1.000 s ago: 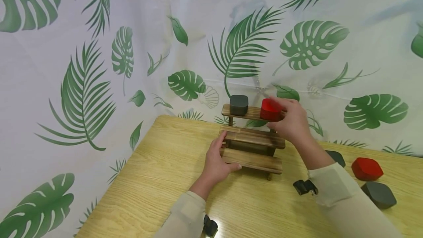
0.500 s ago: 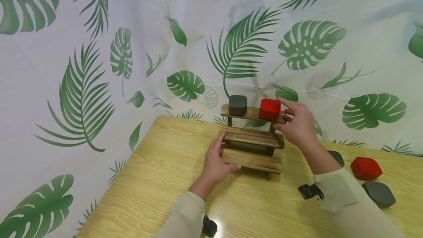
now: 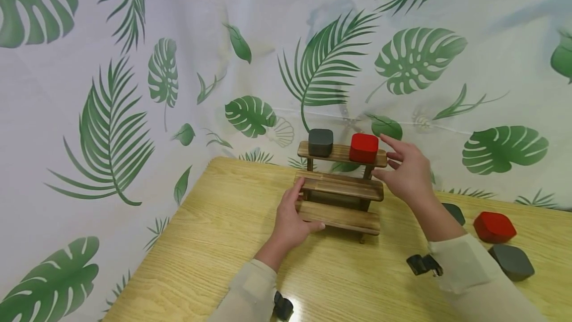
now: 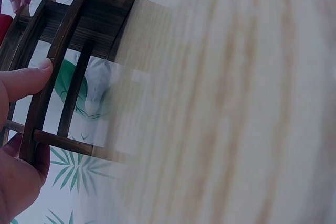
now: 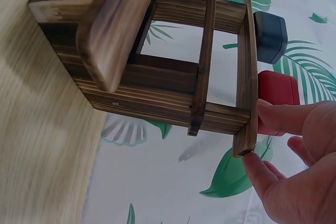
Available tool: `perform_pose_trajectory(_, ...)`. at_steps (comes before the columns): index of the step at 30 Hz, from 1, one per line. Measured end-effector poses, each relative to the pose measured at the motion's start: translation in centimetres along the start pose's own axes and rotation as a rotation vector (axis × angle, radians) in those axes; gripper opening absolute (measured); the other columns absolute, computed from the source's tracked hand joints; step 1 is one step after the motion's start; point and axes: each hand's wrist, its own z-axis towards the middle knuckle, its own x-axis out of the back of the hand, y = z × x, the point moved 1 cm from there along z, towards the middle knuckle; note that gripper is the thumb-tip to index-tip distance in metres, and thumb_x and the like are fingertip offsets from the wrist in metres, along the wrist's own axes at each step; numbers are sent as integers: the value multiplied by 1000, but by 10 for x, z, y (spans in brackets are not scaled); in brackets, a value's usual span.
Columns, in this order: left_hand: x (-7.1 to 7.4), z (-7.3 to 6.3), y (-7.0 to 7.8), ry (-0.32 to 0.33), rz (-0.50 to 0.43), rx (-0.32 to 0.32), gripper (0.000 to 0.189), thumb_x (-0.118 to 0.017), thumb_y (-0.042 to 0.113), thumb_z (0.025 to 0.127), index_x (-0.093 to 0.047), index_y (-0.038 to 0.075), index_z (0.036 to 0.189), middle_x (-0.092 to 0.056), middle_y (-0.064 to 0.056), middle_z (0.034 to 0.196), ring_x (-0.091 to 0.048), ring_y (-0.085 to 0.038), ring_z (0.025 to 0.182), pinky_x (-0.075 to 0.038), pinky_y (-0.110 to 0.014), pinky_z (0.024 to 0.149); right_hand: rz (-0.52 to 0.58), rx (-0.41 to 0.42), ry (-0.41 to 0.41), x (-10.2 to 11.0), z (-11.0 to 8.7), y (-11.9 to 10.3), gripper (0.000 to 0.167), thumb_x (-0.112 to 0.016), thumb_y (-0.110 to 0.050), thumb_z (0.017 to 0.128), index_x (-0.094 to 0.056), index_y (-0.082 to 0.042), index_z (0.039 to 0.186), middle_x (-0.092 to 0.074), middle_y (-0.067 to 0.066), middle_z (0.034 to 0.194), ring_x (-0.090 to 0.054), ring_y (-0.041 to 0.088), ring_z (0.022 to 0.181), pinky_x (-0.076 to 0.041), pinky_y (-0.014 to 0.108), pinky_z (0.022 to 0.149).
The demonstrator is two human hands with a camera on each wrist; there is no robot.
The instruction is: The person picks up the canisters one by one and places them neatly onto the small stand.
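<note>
A three-step wooden display stand (image 3: 341,186) stands on the table. My left hand (image 3: 290,220) grips its left end; in the left wrist view the thumb (image 4: 31,80) lies across the bottom shelf's edge with fingers behind. On the top shelf sit a dark grey rounded block (image 3: 321,142) at left and a red rounded block (image 3: 364,148) at right, apart from each other. My right hand (image 3: 408,170) is just right of the red block, holding nothing, fingers spread. In the right wrist view, its fingertips (image 5: 252,162) are right at the top shelf's end.
Right of the stand lie another red block (image 3: 494,227), a dark grey block (image 3: 512,262) and a further dark block (image 3: 454,213) partly hidden by the right arm. A leaf-patterned cloth (image 3: 268,29) hangs close behind the stand, along the table's (image 3: 214,198) back and left edges.
My right hand has let go of the red block on the top shelf and drawn back slightly to the right. The left hand still holds the stand.
</note>
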Motion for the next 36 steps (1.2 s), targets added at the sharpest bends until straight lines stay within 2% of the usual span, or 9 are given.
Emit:
perform_pose_trajectory(9, -1, 0, -2, -4, 7, 5, 112, -93, 5, 68, -30, 26, 158, -42, -1, 146, -47, -22, 124, -43, -41, 101, -27, -3, -4, 4, -5, 6, 80, -81, -7, 84, -43, -16, 154, -42, 24, 147, -54, 46, 121, -52, 55, 85)
perform_pose_trajectory(17, -2, 0, -2, 0, 18, -11, 112, -94, 6, 68, -30, 25, 158, -42, -1, 146, -48, -23, 123, -43, -41, 101, -68, -11, -6, 11, -10, 16, 81, -82, -16, 85, -41, -18, 155, -46, 27, 144, -55, 48, 118, -51, 57, 87)
perform_pose_trajectory(27, -1, 0, -3, 12, 44, 21, 116, -95, 8, 67, -28, 31, 159, -43, -3, 145, -47, -24, 123, -43, -44, 101, -91, -20, 7, 16, -12, 19, 81, -83, -17, 84, -42, -13, 154, -50, 28, 140, -55, 49, 118, -49, 58, 89)
perform_pose_trajectory(36, -2, 0, -2, -2, 29, 12, 116, -94, 8, 68, -27, 30, 159, -42, -1, 146, -46, -22, 124, -42, -42, 101, -96, -51, -2, 19, -17, 30, 81, -82, -19, 84, -42, -13, 154, -48, 25, 144, -51, 47, 122, -49, 58, 90)
